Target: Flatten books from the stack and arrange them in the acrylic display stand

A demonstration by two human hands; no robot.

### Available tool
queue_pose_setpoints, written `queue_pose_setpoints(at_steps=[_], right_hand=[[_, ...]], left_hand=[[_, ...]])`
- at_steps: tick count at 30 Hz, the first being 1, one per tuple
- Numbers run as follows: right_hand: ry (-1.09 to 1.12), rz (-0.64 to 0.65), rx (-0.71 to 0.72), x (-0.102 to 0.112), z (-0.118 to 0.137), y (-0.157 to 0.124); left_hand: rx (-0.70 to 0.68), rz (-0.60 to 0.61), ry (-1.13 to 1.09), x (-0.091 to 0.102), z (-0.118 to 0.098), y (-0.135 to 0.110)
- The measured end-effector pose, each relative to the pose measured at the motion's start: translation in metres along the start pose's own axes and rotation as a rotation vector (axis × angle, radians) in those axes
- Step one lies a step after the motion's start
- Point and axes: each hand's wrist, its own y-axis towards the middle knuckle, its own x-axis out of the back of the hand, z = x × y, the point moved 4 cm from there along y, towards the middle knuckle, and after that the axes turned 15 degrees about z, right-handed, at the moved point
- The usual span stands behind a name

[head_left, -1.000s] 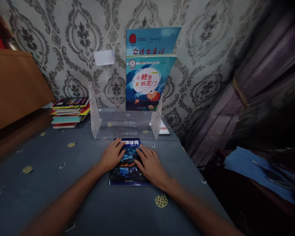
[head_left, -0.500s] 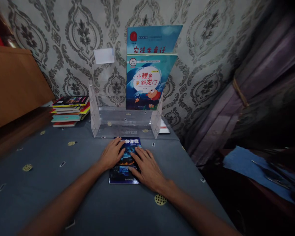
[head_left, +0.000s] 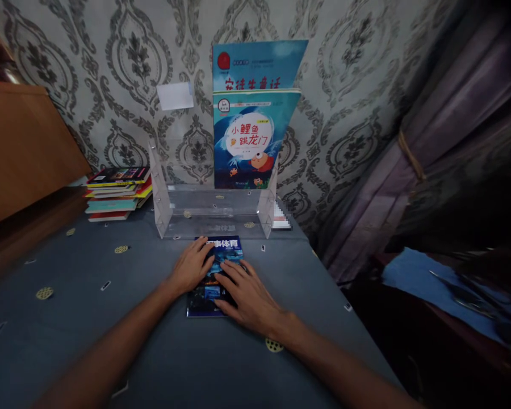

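A dark blue book (head_left: 225, 247) lies flat on the grey-blue tablecloth (head_left: 68, 318), just in front of a clear acrylic rack (head_left: 213, 210). My left hand (head_left: 190, 268) rests on the book's left side, fingers stretched out flat. Over the book's right half lies my right hand (head_left: 244, 293), fingers spread and pressing on the cover. Two blue picture books (head_left: 251, 136) stand upright in the right part of the rack, one behind the other.
A stack of several books (head_left: 117, 192) sits at the back left beside a wooden board (head_left: 21, 147). Patterned wallpaper rises behind the rack. The table's right edge drops off toward a purple curtain (head_left: 430, 142) and a blue cloth (head_left: 434, 289).
My right hand has slid leftward across the cover, so less of the book's right side shows. The left hand has stayed in place.
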Motion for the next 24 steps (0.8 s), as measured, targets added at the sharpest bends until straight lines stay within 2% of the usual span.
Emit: queue_pose_setpoints(at_steps=[12, 18, 24], right_hand=[[0.031, 0.035, 0.012, 0.001, 0.000, 0.001], [0.056, 0.023, 0.026, 0.004, 0.001, 0.001], [0.068, -0.039, 0.055, 0.008, 0.000, -0.001]], left_hand=[[0.003, -0.006, 0.039, 0.006, -0.006, -0.002], [-0.037, 0.028, 0.086, 0.004, -0.022, -0.014], [-0.079, 0.002, 0.055, 0.000, -0.034, -0.020]])
